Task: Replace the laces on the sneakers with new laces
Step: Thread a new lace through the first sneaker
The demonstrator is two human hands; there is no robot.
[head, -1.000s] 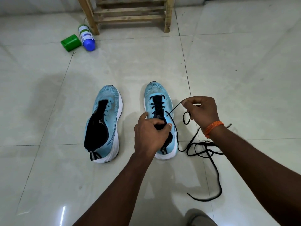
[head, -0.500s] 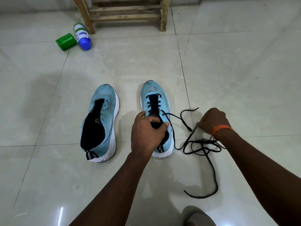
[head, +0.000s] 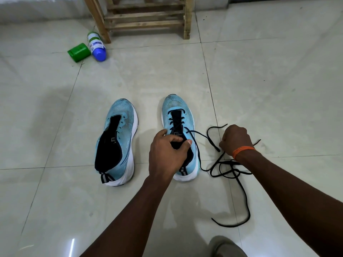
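Observation:
Two light-blue sneakers stand side by side on the tiled floor. The left sneaker (head: 118, 141) has no lace and its black tongue lies open. The right sneaker (head: 178, 115) has a black lace (head: 225, 167) threaded through its lower eyelets; the rest trails in loops on the floor to the right. My left hand (head: 167, 151) grips the right sneaker's collar and tongue. My right hand (head: 234, 139), with an orange band at the wrist, is curled low over the loose lace; whether its fingers hold the lace is hidden.
A green container (head: 78, 52) and a blue-capped white bottle (head: 96, 46) lie on the floor at the back left. A wooden rack (head: 146, 17) stands behind them. A grey shape (head: 226, 246) shows at the bottom edge.
My right hand dropped from a raised position, where it pulled the lace up, down to the floor beside the lace pile. My left hand stayed on the right sneaker.

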